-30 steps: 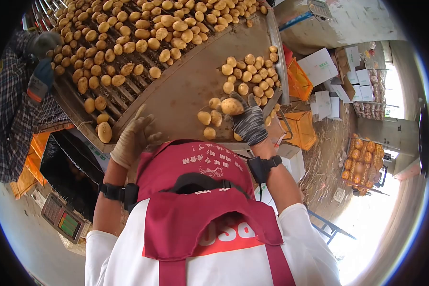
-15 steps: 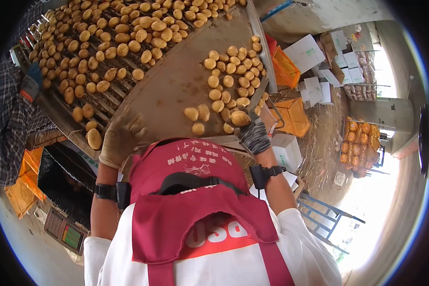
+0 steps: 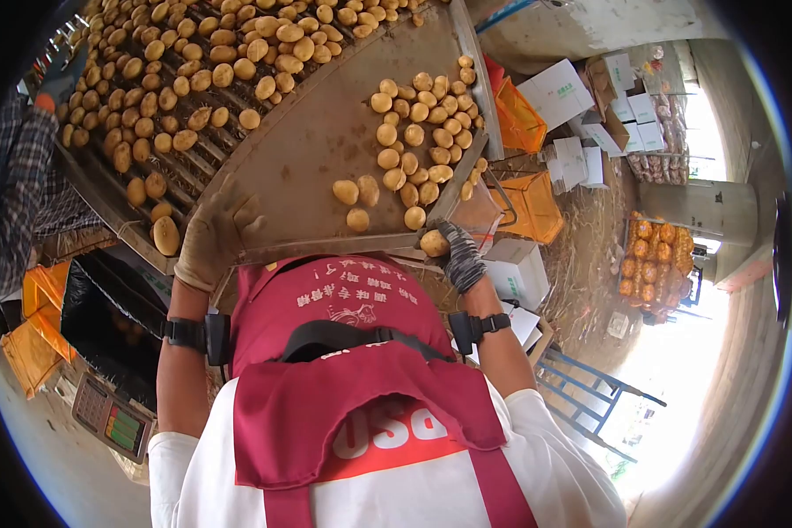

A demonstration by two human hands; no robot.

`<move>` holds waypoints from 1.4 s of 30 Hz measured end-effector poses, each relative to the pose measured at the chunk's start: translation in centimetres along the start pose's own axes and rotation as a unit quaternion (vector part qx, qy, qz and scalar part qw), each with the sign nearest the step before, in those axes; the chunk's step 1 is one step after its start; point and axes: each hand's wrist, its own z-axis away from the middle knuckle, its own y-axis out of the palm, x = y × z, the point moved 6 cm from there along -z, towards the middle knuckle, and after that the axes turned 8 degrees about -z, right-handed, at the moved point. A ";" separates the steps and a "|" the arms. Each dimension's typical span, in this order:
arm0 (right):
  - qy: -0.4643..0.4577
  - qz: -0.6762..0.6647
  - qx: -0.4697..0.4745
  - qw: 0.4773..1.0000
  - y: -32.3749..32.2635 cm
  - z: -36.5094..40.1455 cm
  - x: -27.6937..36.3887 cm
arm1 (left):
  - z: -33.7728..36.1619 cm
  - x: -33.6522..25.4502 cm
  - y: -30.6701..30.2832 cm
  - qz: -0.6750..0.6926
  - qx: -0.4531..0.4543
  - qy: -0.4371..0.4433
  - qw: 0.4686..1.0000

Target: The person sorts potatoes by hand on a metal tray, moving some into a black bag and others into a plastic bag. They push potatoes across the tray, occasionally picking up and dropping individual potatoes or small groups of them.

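In a dark striped glove, my right hand [image 3: 461, 255] grips a potato [image 3: 434, 244] just off the front edge of the metal tray [image 3: 282, 180]. My left hand [image 3: 218, 231], in a pale glove, rests at the tray's near left side with its fingers spread and holds nothing. A cluster of loose potatoes [image 3: 414, 135] lies on the tray's right half. Three more sit a little apart at its lower left. Beyond the tray, many potatoes [image 3: 223, 75] cover the slatted conveyor [image 3: 204, 163].
At the left, a person in a checked sleeve [image 3: 18, 189] reaches to the conveyor. Below are a black-lined bin [image 3: 106, 321] and a digital scale [image 3: 113, 417]. On the right stand orange crates [image 3: 530, 207], white cartons [image 3: 556, 95], a netted potato sack [image 3: 656, 264] and a blue metal frame [image 3: 594, 396].
My right hand has drawn the potato toward me, off the tray's front edge. My left hand stays nearly still. The person's sleeve at the left has shifted, with the hand now further up along the conveyor.
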 end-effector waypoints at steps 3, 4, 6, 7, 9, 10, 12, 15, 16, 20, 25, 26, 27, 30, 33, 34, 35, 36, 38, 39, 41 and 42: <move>-0.020 0.018 -0.014 1.000 0.6 -0.5 1.1 | 0.0 0.0 0.0 -0.013 -0.003 0.012 1.000; -0.023 0.006 -0.007 1.000 0.5 -1.0 1.5 | 0.1 -0.1 -0.1 -0.019 -0.014 0.022 0.999; -0.030 -0.001 0.011 0.999 1.0 -2.3 2.3 | 0.3 -0.2 0.4 -0.011 -0.020 0.031 0.999; -0.041 -0.033 -0.012 0.999 1.1 -2.9 2.8 | 0.4 -0.2 0.6 -0.003 -0.025 0.032 0.999; -0.055 -0.061 -0.024 0.996 1.5 -4.0 4.2 | 0.4 -0.1 -0.1 -0.003 -0.039 0.052 0.998; -0.020 -0.100 -0.017 0.995 2.1 -4.4 4.6 | 0.4 -0.1 -0.6 -0.003 -0.053 0.061 0.997; 0.010 -0.118 0.020 0.993 3.0 -4.7 5.6 | 0.4 -0.4 -0.4 -0.012 -0.022 0.081 0.996; -0.007 -0.091 0.084 0.992 2.9 -6.4 6.7 | 0.2 0.2 -1.7 0.224 -0.032 0.053 0.973; -0.004 -0.088 0.054 0.995 2.6 -6.3 7.1 | 0.0 0.9 -2.0 0.342 -0.049 0.032 0.938; -0.017 -0.040 0.058 0.997 -0.5 -6.5 8.3 | 0.3 0.2 -2.3 -0.009 -0.095 0.162 0.982; -0.030 -0.041 0.059 0.997 -5.1 -9.6 9.3 | -1.2 1.6 -1.6 -0.234 -0.344 0.187 0.890; -0.025 -0.060 0.061 0.996 -5.8 -10.4 9.6 | -1.6 1.8 -1.3 -0.386 -0.385 0.166 0.822; -0.019 -0.080 0.062 0.995 -6.3 -11.1 9.8 | -2.3 2.8 -2.5 -0.385 -0.391 0.164 0.820; -0.026 -0.084 0.069 0.994 -4.8 -10.5 12.6 | -2.9 3.7 1.1 -0.789 -0.459 0.068 0.403; -0.073 -0.037 0.113 0.990 -3.8 -12.3 14.7 | -3.6 3.9 3.8 -0.802 -0.469 -0.035 0.368; -0.089 0.076 0.108 0.987 -3.2 -12.3 15.7 | -3.5 3.9 3.4 -0.798 -0.478 -0.022 0.366; -0.104 0.187 0.103 0.971 -2.7 -12.7 16.4 | -3.6 4.0 3.3 -0.799 -0.477 -0.028 0.364; -0.098 0.187 0.102 0.972 -2.7 -14.0 16.1 | -3.6 4.0 3.4 -0.801 -0.480 -0.026 0.357; -0.198 0.327 0.139 0.914 -1.0 -15.2 16.2 | -3.6 3.9 3.7 -0.796 -0.492 -0.021 0.352; -0.193 0.329 0.141 0.914 -0.7 -15.7 15.7 | -3.6 4.0 3.8 -0.795 -0.494 -0.027 0.352; -0.204 0.416 0.138 0.876 1.9 -14.4 16.0 | -3.6 3.9 3.9 -0.793 -0.499 -0.034 0.347; -0.271 0.456 0.157 0.833 2.4 -15.3 15.7 | -3.6 3.9 3.9 -0.793 -0.499 -0.039 0.346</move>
